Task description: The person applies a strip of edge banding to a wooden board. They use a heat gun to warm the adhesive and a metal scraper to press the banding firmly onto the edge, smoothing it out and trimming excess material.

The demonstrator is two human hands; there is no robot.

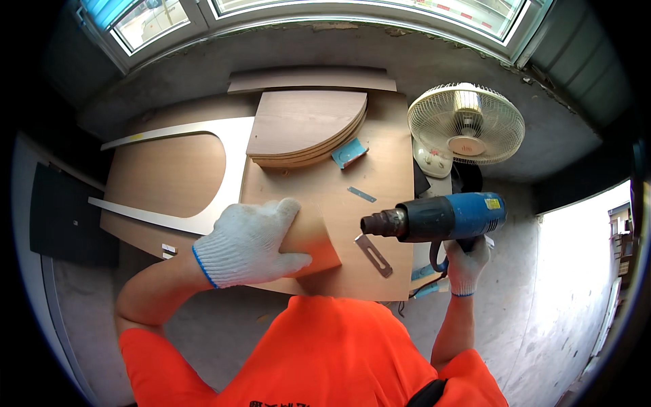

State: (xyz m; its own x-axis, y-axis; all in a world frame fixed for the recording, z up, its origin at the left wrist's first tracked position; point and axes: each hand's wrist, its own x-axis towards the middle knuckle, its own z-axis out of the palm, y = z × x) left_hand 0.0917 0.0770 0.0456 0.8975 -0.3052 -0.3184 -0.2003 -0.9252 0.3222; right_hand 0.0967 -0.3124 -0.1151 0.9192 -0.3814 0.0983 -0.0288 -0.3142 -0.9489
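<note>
Two hands in white knitted gloves are at work over a broad wood-toned bench (pixel 397 136), their wearer in a bright orange shirt (pixel 325 353). The left hand (pixel 244 244), its cuff edged in blue, grips a smooth light-brown wood-toned panel (pixel 315 237) at its left side, thumb and forefinger parted against it; the remaining fingers cannot be clearly seen. The right hand (pixel 468 266) is closed around the handle of a blue-and-black heat gun (pixel 451 217), its dark metal nozzle (pixel 384 222) pointing left toward the panel and apart from it.

Between the hands lies a slotted silver metal plate (pixel 373 256), near the nozzle; farther ahead of it is a narrow flat metal strip (pixel 361 195). Ahead of the left hand and a little to its right sits a stack of wood-grained boards with a rounded side (pixel 308 125), a small light-blue piece (pixel 350 153) just beside the curve. A flat white U-shaped frame (pixel 234 156) spreads ahead and to the left of the left hand. Beyond the stack, a long grey-brown strip board (pixel 312 79) runs crosswise. Ahead of the right hand, beside the bench, stands a cream electric fan (pixel 468 146) with a round wire cage.
</note>
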